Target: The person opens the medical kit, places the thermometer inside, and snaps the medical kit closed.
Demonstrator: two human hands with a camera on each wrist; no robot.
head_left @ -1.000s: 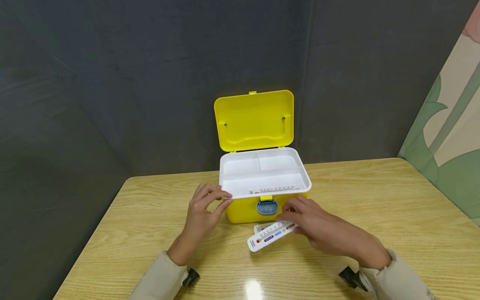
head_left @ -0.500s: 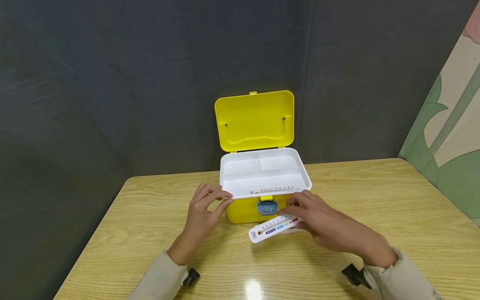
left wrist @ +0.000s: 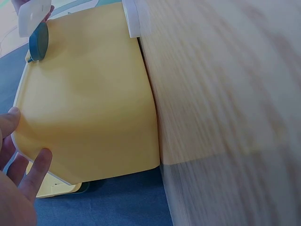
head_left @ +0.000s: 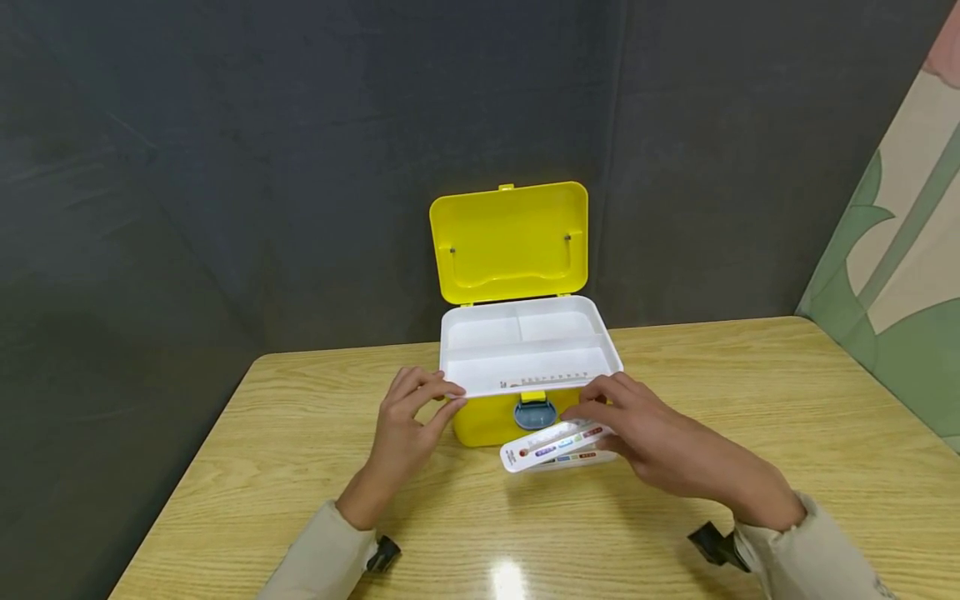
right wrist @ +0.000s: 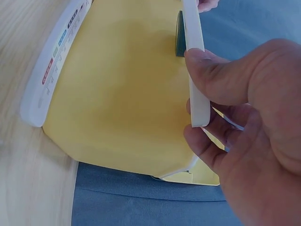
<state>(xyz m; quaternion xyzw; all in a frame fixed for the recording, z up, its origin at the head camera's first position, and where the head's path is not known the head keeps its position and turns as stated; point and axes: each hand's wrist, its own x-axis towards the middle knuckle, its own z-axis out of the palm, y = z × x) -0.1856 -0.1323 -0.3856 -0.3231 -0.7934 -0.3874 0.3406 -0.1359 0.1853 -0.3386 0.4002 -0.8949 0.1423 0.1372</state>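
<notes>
Looking down from the head camera, we see the right hand (head_left: 648, 442) pinching a white thermometer (head_left: 547, 446) near 1 end, between thumb and fingers, with the printed scale facing up and the strip tilted above the worktop (head_left: 285, 433). It sits in front of the yellow box (head_left: 483, 422), just beside the blue-grey latch (head_left: 535, 414); whether it touches the box, we cannot tell. Partly under it in our view, a 2nd thermometer (head_left: 577, 459) lies at the foot of the box's front, and from the right wrist we find it close along the yellow wall. The left hand (head_left: 408, 417) grips the box's front left corner, thumb and fingers bent about the rim of the white tray (head_left: 480, 367). That tray has 3 compartments, 2 at the back and 1 long one in front, and in the front one we make out a 3rd thermometer (head_left: 551, 380) along the near wall. The yellow lid (head_left: 510, 242) stands raised on its hinges behind the tray. Past the worktop we see a dark cloth (head_left: 300, 167), and to the right a painted panel (head_left: 915, 250) with green leaf shapes.
</notes>
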